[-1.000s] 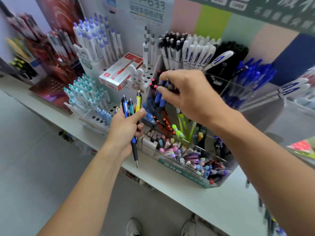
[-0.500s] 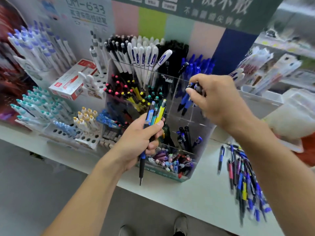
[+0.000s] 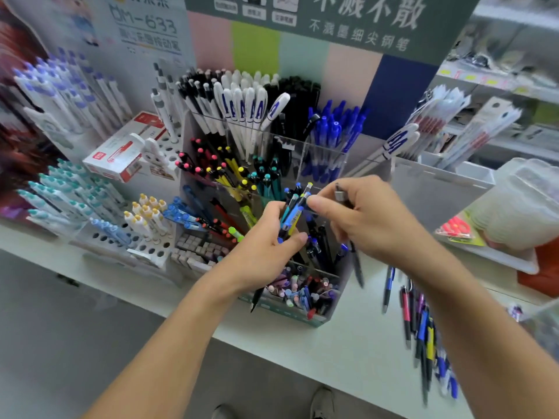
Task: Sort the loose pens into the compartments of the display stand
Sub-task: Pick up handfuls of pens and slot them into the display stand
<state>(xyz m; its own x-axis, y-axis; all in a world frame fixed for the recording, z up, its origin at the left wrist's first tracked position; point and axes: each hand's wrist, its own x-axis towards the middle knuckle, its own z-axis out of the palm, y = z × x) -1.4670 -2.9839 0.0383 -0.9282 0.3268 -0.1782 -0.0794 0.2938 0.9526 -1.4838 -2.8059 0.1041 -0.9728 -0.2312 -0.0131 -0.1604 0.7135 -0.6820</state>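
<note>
My left hand (image 3: 266, 252) grips a small bundle of pens (image 3: 292, 213) with blue, teal and yellow barrels, upright in front of the clear display stand (image 3: 341, 285). My right hand (image 3: 372, 219) holds a dark pen (image 3: 354, 255) that hangs down through its fingers, while its thumb and forefinger touch the top of the bundle. Both hands hover over the stand's middle compartments. A pile of loose pens (image 3: 423, 331) lies on the white shelf to the right of the stand. The stand's compartments hold grouped pens: white, black, blue, pink, yellow and teal ones.
Left of the stand are white peg racks with teal pens (image 3: 69, 189) and purple pens (image 3: 60, 86), and a red and white box (image 3: 121, 152). A clear plastic tub (image 3: 520, 204) stands at the right. The white shelf edge (image 3: 272, 346) runs across the front.
My right hand has come down from the blue pens' compartment to the bundle in my left hand, now with a dark pen in it. The view has shifted a little left.
</note>
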